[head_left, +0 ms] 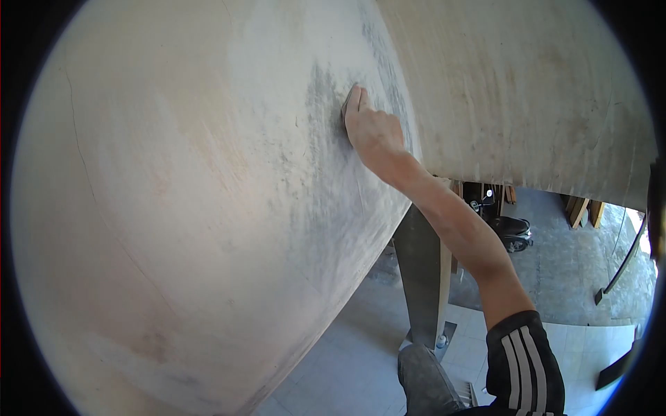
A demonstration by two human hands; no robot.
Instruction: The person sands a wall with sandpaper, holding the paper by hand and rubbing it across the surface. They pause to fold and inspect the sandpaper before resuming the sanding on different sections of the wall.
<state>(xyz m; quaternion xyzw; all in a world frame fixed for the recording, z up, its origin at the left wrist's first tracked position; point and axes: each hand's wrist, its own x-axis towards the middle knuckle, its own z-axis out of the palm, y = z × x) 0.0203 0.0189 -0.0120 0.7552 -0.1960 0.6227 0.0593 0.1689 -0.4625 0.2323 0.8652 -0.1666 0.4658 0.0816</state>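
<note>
My right hand (pixel 374 132) reaches up from the lower right and presses against a large, pale, curved plastered surface (pixel 187 173). Its fingers are closed over a thin grey piece that looks like sandpaper (pixel 344 111), of which only the edge shows beside the fingertips. Dark grey smudges (pixel 319 166) spread over the plaster around and below the hand. A black sleeve (pixel 524 360) with white stripes covers the upper arm. My left hand is out of view.
Another plastered face (pixel 520 97) meets the first at a corner right of my hand. Far below are a tiled floor (pixel 333 353), a grey pillar (pixel 423 270), a parked motorbike (pixel 510 227) and leaning wooden boards (pixel 577 211). My trousered leg (pixel 424 381) shows at the bottom.
</note>
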